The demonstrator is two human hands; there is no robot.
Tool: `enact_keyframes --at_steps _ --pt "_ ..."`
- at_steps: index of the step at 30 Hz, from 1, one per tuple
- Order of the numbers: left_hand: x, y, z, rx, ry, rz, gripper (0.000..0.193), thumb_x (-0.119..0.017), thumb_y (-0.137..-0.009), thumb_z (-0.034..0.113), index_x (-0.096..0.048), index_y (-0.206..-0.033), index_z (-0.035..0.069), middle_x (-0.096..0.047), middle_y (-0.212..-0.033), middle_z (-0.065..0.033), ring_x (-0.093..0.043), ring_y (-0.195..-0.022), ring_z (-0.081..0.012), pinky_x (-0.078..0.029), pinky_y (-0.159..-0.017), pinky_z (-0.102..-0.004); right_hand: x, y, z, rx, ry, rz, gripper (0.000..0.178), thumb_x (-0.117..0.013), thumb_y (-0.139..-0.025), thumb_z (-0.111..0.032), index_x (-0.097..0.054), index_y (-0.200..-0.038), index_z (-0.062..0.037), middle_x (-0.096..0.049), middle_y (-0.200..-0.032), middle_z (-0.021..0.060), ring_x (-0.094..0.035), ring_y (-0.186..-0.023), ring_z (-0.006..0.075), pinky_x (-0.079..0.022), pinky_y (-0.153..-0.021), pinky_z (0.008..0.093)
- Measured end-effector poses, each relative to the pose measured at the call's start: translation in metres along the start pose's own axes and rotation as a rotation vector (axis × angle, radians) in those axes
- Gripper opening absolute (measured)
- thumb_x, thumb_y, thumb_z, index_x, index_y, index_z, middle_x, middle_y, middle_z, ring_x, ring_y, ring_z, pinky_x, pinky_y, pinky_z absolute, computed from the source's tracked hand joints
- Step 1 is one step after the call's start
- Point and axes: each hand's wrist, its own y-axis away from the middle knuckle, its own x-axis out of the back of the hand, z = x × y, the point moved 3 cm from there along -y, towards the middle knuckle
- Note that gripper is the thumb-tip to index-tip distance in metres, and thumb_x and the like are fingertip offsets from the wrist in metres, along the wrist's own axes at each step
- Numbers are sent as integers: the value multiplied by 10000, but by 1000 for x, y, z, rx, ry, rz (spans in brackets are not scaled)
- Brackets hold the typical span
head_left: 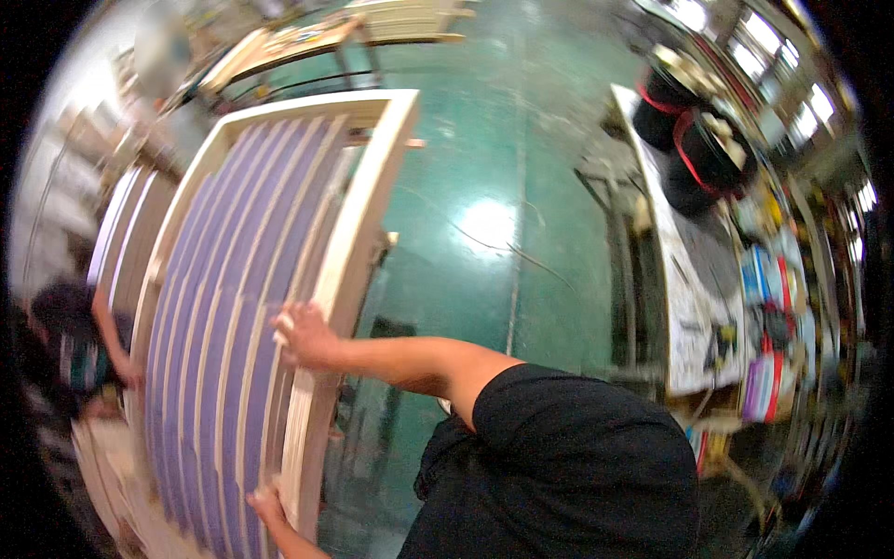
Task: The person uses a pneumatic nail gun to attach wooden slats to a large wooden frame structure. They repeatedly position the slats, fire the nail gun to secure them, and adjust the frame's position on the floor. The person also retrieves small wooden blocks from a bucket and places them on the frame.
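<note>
A large pale wooden frame [371, 172] lies in front of me, filled with long purple-grey slats [200, 326] separated by light strips. Over the frame's near side rail, my right hand [310, 337] has its fingers curled inward. A small pale bit seems to be at its fingertips, too blurred to name. Lower down, my left hand [268, 508] is at the inner edge of the same rail, close to the slats. Blur hides how its fingers are set. Across the frame a co-worker's hand [130, 373] is at the opposite rail.
A wooden workbench [289, 51] stands beyond the frame. On the right, a long white-topped table [684, 345] carries black buckets [708, 163] filled with pale pieces, and colourful packages [762, 377] lie beside it. A thin cable [521, 253] crosses the green floor [466, 289].
</note>
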Motion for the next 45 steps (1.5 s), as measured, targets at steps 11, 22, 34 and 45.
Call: enact_keyframes --at_steps 11,22,34,45 --pt "-95 5 146 -370 102 85 564 -699 -851 203 -506 -1281 -107 -665 -1114 -217 -645 -951 -306 -551 -841 -429 229 482 295 -1092 169 576 385 -643 -718 -13 -642 -1100 -56 -591 -1091 206 -555 -1096 407 -464 -945 500" --pt "-92 100 332 -842 -254 -89 433 -663 -887 191 -577 -1209 -85 -683 -1030 -194 -652 -877 -285 -561 -775 -414 450 964 421 -2173 559 806 557 -603 -889 -279 -545 -1424 -130 -505 -1469 211 -489 -1340 425 -369 -1127 555" --pt "-414 377 333 -962 -544 -998 326 -671 -921 396 -685 -1001 81 -721 -954 -195 -682 -920 -381 -525 -800 -477 558 1038 554 -1702 637 713 491 -629 -899 -327 -616 -1300 -43 -574 -1312 168 -534 -1216 336 -420 -1040 468" --pt "-375 270 193 -576 -486 -834 347 -676 -883 408 -698 -980 75 -726 -979 -173 -676 -968 -374 -526 -842 -481 531 962 344 -1715 29 878 424 -656 -876 -328 -650 -1208 -64 -625 -1098 130 -613 -1021 314 -498 -902 486"
